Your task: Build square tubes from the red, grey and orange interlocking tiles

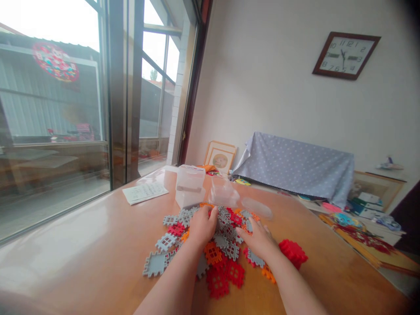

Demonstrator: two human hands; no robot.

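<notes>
Interlocking plastic building tiles (225, 227) in grey, red and orange lie in a loose heap on the wooden table. My left hand (203, 223) reaches over the heap's far side, its fingers bent and its thumb apart from them. An orange tile shows just past those fingertips, which are partly hidden. Over the right part of the heap is my right hand (257, 238), palm down with fingers apart and nothing seen in it. Close to my right wrist stands a stack of red tiles (293, 252). A large grey tile (155, 264) lies at the heap's left edge.
Behind the heap stand clear plastic boxes (190, 181), more clear containers (224, 192) and a clear lid (257, 208). Papers (145, 193) lie at the left. Windows border the table's left side; a cloth-covered object (295, 166) is beyond its far edge.
</notes>
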